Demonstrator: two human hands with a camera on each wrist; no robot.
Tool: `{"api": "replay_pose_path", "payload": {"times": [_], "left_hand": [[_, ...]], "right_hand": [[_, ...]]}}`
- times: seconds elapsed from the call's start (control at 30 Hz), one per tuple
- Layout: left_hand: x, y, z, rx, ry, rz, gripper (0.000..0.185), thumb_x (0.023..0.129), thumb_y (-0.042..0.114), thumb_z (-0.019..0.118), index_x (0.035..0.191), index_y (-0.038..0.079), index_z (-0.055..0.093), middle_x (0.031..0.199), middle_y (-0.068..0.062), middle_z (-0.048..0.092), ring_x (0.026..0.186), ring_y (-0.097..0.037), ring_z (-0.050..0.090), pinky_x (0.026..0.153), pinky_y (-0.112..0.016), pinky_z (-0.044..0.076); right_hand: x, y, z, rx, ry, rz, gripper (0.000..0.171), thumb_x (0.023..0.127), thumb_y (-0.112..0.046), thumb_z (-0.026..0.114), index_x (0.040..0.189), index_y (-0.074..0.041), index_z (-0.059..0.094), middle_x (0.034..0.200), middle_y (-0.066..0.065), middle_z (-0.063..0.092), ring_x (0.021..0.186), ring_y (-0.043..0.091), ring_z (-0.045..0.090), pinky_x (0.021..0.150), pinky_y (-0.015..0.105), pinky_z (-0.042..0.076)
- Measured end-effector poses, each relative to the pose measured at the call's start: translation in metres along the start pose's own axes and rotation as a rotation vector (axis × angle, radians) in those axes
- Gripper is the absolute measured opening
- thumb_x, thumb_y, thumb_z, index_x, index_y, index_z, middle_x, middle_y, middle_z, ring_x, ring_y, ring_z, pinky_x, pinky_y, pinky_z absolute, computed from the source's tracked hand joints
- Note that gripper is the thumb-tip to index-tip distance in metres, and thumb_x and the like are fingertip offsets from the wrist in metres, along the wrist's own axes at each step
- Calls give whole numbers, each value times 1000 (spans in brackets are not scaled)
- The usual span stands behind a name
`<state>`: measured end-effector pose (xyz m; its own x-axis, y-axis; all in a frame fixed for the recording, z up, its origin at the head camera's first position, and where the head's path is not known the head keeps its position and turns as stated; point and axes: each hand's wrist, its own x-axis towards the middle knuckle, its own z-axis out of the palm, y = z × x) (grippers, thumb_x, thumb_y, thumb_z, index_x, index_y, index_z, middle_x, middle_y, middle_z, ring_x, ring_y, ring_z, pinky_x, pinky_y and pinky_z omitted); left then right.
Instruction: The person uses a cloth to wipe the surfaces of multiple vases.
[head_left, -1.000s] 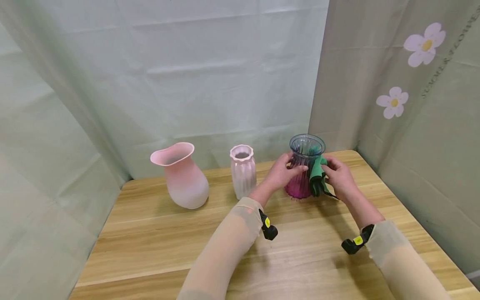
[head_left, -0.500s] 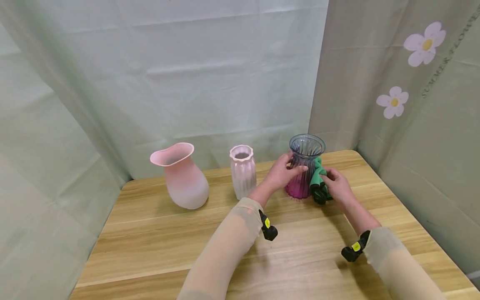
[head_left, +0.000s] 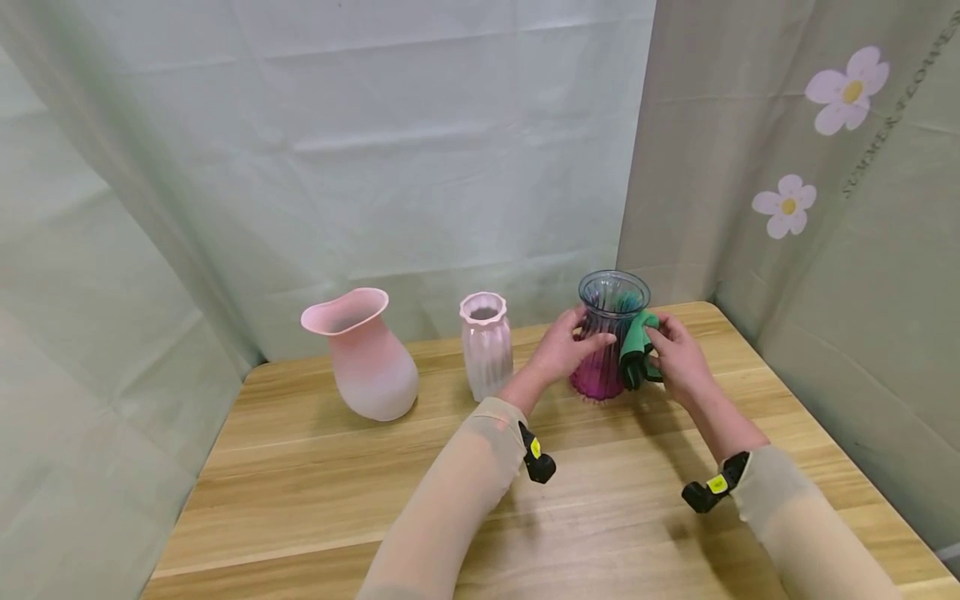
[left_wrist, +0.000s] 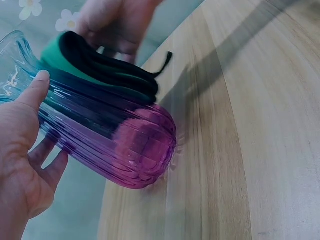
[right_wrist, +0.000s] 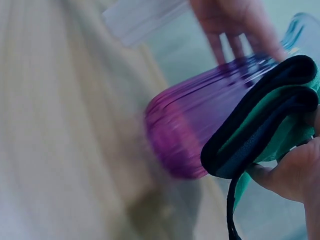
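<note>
A ribbed glass vase [head_left: 598, 367], blue at the flared rim and magenta at the base, stands upright at the back right of the table. My left hand [head_left: 561, 343] grips its left side, thumb across the front and fingers behind, as the left wrist view shows. Against the vase's right side lies a folded green cloth with black edging [head_left: 637, 346]. My right hand [head_left: 678, 354] pinches this cloth between thumb and fingers. In the right wrist view the folded cloth [right_wrist: 260, 120] covers part of the glass, and a thin black loop hangs from it.
Left of the glass vase stands a small white fluted vase [head_left: 487, 354], close to my left forearm. Farther left is a pink-and-white vase [head_left: 375, 367] with a wavy, wide mouth. Fabric curtains [head_left: 450, 167] hang behind the wooden table [head_left: 315, 492].
My right hand moved the cloth down along the vase's right side, then back up. The left hand and the vases have stayed in place.
</note>
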<state>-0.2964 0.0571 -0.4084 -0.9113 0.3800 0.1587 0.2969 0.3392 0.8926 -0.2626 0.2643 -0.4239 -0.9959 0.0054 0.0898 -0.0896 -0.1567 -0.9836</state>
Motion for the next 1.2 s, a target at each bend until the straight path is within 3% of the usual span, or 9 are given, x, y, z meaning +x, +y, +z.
{"api": "replay_pose_path", "payload": {"times": [0.1, 0.3, 0.53, 0.67, 0.77, 1.0, 1.2], "left_hand": [[-1, 0, -1, 12, 0, -4, 71, 95, 38, 75, 156, 18, 45, 153, -8, 50, 137, -25, 51, 107, -38, 48], [-3, 3, -2, 35, -4, -24, 76, 94, 42, 75, 158, 19, 41, 156, -8, 46, 140, -26, 47, 110, -41, 44], [-4, 3, -1, 37, -4, -55, 82, 94, 43, 74, 160, 16, 36, 159, -8, 42, 143, -26, 43, 113, -41, 41], [-3, 2, -1, 37, -2, -58, 81, 94, 42, 75, 161, 16, 36, 159, -9, 42, 142, -26, 44, 112, -41, 42], [-2, 1, -1, 34, 3, -50, 80, 94, 40, 75, 160, 16, 37, 157, -9, 44, 140, -27, 46, 110, -41, 44], [-2, 1, -1, 34, 0, -15, 73, 95, 38, 74, 158, 17, 42, 154, -10, 48, 138, -27, 49, 108, -40, 46], [-1, 1, 0, 37, 9, -4, 74, 95, 38, 75, 157, 14, 43, 153, -11, 49, 136, -27, 51, 107, -39, 47]], "right_hand": [[1, -14, 3, 127, -14, -7, 8, 107, -12, 54, 105, -17, 59, 97, -8, 59, 86, 6, 54, 68, 22, 49], [2, -35, 2, 349, -6, 6, 10, 105, -14, 59, 98, -20, 64, 92, -7, 64, 87, 8, 56, 84, 36, 40], [5, -38, 3, 376, 15, 22, 11, 104, -11, 61, 99, -20, 64, 94, -6, 65, 89, 10, 57, 93, 44, 33], [6, -37, 4, 352, 19, 10, 11, 103, -12, 63, 99, -21, 66, 100, -6, 63, 94, 10, 56, 93, 45, 32], [6, -33, 4, 308, 11, 10, 13, 104, -12, 62, 99, -23, 66, 104, -6, 60, 97, 11, 54, 88, 40, 38], [2, -16, 4, 42, -4, -22, 15, 106, -10, 55, 105, -23, 61, 108, -6, 56, 97, 9, 52, 74, 23, 52], [-1, 0, -2, -96, 0, -30, 10, 106, -10, 55, 110, -18, 59, 102, -8, 59, 91, 5, 58, 71, 21, 54]]}}
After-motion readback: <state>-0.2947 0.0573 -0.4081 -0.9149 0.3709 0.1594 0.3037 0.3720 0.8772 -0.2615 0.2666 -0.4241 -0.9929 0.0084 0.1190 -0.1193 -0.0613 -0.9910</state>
